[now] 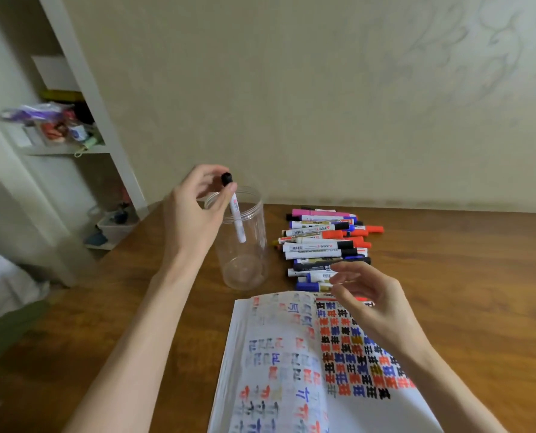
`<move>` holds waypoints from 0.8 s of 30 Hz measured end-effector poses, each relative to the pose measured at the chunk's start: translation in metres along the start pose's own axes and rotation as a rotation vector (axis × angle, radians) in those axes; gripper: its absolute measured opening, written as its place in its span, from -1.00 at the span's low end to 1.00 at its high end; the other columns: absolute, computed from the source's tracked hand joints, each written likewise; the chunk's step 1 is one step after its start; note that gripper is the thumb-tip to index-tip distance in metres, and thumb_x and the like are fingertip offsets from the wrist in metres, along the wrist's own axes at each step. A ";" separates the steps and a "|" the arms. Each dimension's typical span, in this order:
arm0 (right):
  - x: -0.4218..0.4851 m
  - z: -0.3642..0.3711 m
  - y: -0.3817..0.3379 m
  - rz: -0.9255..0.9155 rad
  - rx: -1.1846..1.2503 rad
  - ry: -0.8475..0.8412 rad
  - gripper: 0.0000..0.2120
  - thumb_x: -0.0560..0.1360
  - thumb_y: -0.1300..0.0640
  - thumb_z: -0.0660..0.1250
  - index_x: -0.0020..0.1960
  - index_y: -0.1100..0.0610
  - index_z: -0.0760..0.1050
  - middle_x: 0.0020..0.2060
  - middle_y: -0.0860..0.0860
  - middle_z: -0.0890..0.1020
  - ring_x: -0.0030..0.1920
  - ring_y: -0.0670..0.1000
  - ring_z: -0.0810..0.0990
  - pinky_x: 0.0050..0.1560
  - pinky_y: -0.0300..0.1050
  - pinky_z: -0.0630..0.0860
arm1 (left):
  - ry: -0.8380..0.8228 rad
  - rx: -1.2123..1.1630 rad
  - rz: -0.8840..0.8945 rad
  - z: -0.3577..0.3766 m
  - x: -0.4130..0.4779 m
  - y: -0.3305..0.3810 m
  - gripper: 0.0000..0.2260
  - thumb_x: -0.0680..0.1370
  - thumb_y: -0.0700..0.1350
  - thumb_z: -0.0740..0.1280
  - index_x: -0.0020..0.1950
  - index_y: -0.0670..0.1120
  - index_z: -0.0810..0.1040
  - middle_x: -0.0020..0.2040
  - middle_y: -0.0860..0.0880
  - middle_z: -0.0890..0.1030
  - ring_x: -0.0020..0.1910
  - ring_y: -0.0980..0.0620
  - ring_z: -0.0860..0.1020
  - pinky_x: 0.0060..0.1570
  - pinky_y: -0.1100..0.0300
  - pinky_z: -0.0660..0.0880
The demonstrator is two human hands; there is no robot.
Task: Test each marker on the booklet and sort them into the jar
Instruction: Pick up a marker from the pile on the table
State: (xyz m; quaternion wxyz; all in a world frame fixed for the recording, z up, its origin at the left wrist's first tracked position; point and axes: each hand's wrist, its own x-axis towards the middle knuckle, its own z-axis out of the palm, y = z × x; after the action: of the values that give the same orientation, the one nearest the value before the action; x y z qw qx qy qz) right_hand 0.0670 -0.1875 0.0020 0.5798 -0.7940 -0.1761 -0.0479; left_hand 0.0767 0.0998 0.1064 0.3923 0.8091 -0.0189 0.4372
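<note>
Now pinches a black-capped white marker (237, 220) in the left hand (194, 210) over the clear jar (247, 264); hovers the right hand (373, 304), relaxed and empty, above the booklet (279, 364)

A marker (237, 220) hangs from the fingers (204, 176) of the left hand (194, 210), over the jar (244, 264) standing on the table (463, 276) below them. The pile of markers (323, 242) lies right of the jar, just beyond the right hand (373, 301) fingertips (348, 268). The booklet (291, 370) lies open under that hand.
</note>
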 end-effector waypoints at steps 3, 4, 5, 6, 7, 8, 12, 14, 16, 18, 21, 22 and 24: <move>0.000 -0.001 0.001 -0.002 -0.004 0.000 -0.74 0.56 0.24 0.46 0.18 -0.03 0.65 -0.07 -0.16 0.73 -0.01 -0.10 0.74 0.12 -0.07 0.69 | -0.028 0.057 -0.042 0.003 -0.007 -0.007 -0.83 0.56 -0.02 0.51 0.12 0.04 0.66 0.01 0.27 0.65 0.09 0.36 0.59 0.10 0.35 0.53; -0.001 -0.001 0.002 -0.002 -0.007 0.000 -0.75 0.56 0.24 0.46 0.18 -0.03 0.65 -0.07 -0.17 0.73 -0.01 -0.11 0.74 0.12 -0.07 0.69 | -0.030 0.060 -0.059 0.004 -0.009 -0.008 -0.84 0.55 -0.02 0.51 0.11 0.04 0.66 0.01 0.28 0.65 0.09 0.37 0.58 0.10 0.35 0.53; -0.001 -0.002 0.002 0.000 -0.010 0.004 -0.75 0.56 0.23 0.46 0.18 -0.04 0.65 -0.07 -0.16 0.74 -0.01 -0.11 0.74 0.12 -0.06 0.69 | -0.029 0.055 -0.076 0.004 -0.011 -0.010 -0.84 0.54 -0.03 0.52 0.10 0.04 0.66 0.01 0.28 0.65 0.09 0.36 0.58 0.10 0.34 0.53; -0.001 -0.002 0.003 0.002 -0.013 0.009 -0.75 0.56 0.23 0.46 0.18 -0.04 0.65 -0.07 -0.16 0.74 -0.01 -0.11 0.74 0.13 -0.05 0.69 | -0.024 0.043 -0.092 0.004 -0.013 -0.011 -0.84 0.54 -0.04 0.52 0.10 0.03 0.66 0.01 0.27 0.66 0.10 0.35 0.59 0.11 0.32 0.54; 0.000 -0.003 0.004 0.003 -0.016 0.012 -0.75 0.56 0.23 0.46 0.17 -0.05 0.65 -0.07 -0.15 0.74 -0.01 -0.11 0.74 0.13 -0.03 0.69 | -0.021 0.026 -0.106 0.004 -0.014 -0.012 -0.83 0.54 -0.05 0.52 0.10 0.02 0.65 0.02 0.25 0.66 0.11 0.32 0.59 0.12 0.29 0.54; 0.000 -0.003 0.005 0.003 -0.018 0.015 -0.75 0.57 0.23 0.46 0.17 -0.05 0.65 -0.07 -0.14 0.74 -0.01 -0.10 0.74 0.13 -0.02 0.69 | -0.022 0.007 -0.119 0.004 -0.016 -0.013 -0.82 0.54 -0.05 0.52 0.12 0.02 0.65 0.05 0.23 0.67 0.13 0.29 0.60 0.14 0.26 0.55; 0.000 -0.003 0.007 0.005 -0.032 0.020 -0.75 0.56 0.22 0.45 0.15 -0.07 0.65 -0.08 -0.14 0.74 -0.02 -0.11 0.74 0.12 -0.01 0.69 | -0.049 -0.027 -0.148 0.003 -0.019 -0.014 -0.80 0.55 -0.04 0.51 0.16 0.04 0.62 0.11 0.17 0.68 0.18 0.25 0.61 0.17 0.25 0.54; 0.000 -0.004 0.008 0.005 -0.031 0.030 -0.77 0.56 0.21 0.45 0.14 -0.07 0.66 -0.08 -0.14 0.74 -0.03 -0.11 0.74 0.10 -0.03 0.70 | -0.048 -0.028 -0.144 0.004 -0.020 -0.013 -0.82 0.56 -0.05 0.51 0.14 0.02 0.63 0.09 0.16 0.69 0.17 0.24 0.62 0.18 0.22 0.56; 0.000 -0.004 0.009 0.011 -0.035 0.037 -0.78 0.57 0.21 0.45 0.13 -0.06 0.66 -0.08 -0.14 0.75 -0.04 -0.11 0.74 0.07 -0.05 0.70 | -0.053 -0.028 -0.134 0.004 -0.021 -0.014 -0.84 0.56 -0.05 0.50 0.12 -0.01 0.65 0.06 0.15 0.69 0.15 0.21 0.63 0.20 0.17 0.57; 0.000 -0.006 0.011 0.018 -0.043 0.040 -0.78 0.57 0.21 0.44 0.14 -0.05 0.66 -0.09 -0.14 0.75 -0.06 -0.11 0.74 0.05 -0.08 0.70 | -0.062 -0.020 -0.127 0.005 -0.022 -0.015 -0.84 0.57 -0.04 0.50 0.11 -0.02 0.66 0.03 0.15 0.70 0.12 0.20 0.64 0.20 0.15 0.58; 0.001 -0.010 0.017 0.031 -0.098 0.062 -0.77 0.58 0.21 0.45 0.19 -0.02 0.64 -0.09 -0.15 0.74 -0.08 -0.14 0.73 -0.01 -0.15 0.70 | -0.055 -0.018 -0.120 0.006 -0.025 -0.015 -0.84 0.57 -0.05 0.49 0.12 -0.04 0.66 0.06 0.11 0.69 0.11 0.24 0.62 0.20 0.34 0.51; 0.002 -0.012 0.020 0.030 -0.148 0.084 -0.76 0.57 0.21 0.45 0.20 -0.01 0.64 -0.08 -0.15 0.73 -0.09 -0.16 0.71 -0.05 -0.19 0.69 | -0.025 -0.013 -0.112 0.005 -0.027 -0.013 -0.83 0.58 -0.06 0.48 0.14 -0.05 0.65 0.08 0.09 0.69 0.12 0.26 0.60 0.20 0.43 0.45; 0.004 -0.016 0.027 0.015 -0.300 0.132 -0.75 0.56 0.21 0.46 0.22 0.01 0.63 -0.03 -0.16 0.69 -0.05 -0.16 0.66 -0.07 -0.20 0.66 | 0.087 0.016 -0.041 0.005 -0.035 -0.005 -0.81 0.59 -0.09 0.46 0.18 -0.09 0.63 0.15 0.04 0.65 0.18 0.22 0.56 0.24 0.45 0.37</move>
State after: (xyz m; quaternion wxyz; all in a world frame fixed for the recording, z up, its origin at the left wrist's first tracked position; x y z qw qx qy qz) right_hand 0.0819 -0.2089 -0.0162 0.4652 -0.8683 -0.1223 -0.1214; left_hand 0.0607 0.0889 0.0761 0.3951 0.7926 0.0180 0.4640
